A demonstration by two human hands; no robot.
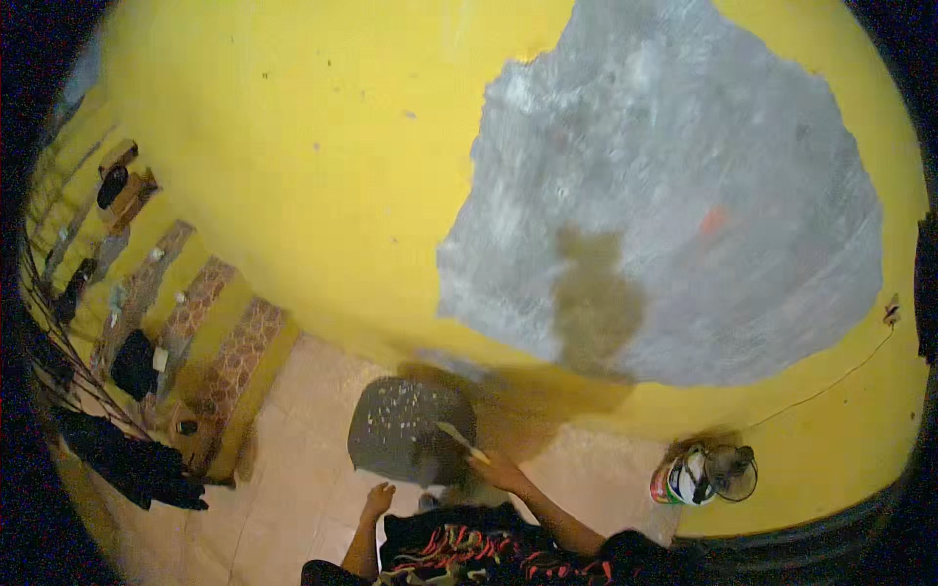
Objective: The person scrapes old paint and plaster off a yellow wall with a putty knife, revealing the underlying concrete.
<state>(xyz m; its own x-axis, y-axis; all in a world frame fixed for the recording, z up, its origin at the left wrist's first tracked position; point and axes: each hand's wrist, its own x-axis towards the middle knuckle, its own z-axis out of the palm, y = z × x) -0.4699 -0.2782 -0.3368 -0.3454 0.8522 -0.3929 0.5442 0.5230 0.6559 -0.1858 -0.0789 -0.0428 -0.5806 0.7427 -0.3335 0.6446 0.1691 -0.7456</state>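
Note:
In my right hand (502,470) is what looks like a putty knife or scraper (456,435), with a pale handle and a flat blade. Its blade lies over a dark, rounded surface (381,443), perhaps a seat or tabletop, strewn with small white flecks. My left hand (379,499) is near that surface's near-left edge, fingers curled; whether it grips anything is too blurred to tell. Beyond rises a yellow wall (330,183) with a large, rough-edged grey patch (733,293), and a shadow falls across the patch's lower part.
Patterned stair treads (242,351) climb on the left, with shoes or other small items on them and a dark railing (88,381) alongside. At right, a small fan (733,472) sits on or against a bucket (667,483). A thin cord (828,401) runs to a wall fitting (891,311).

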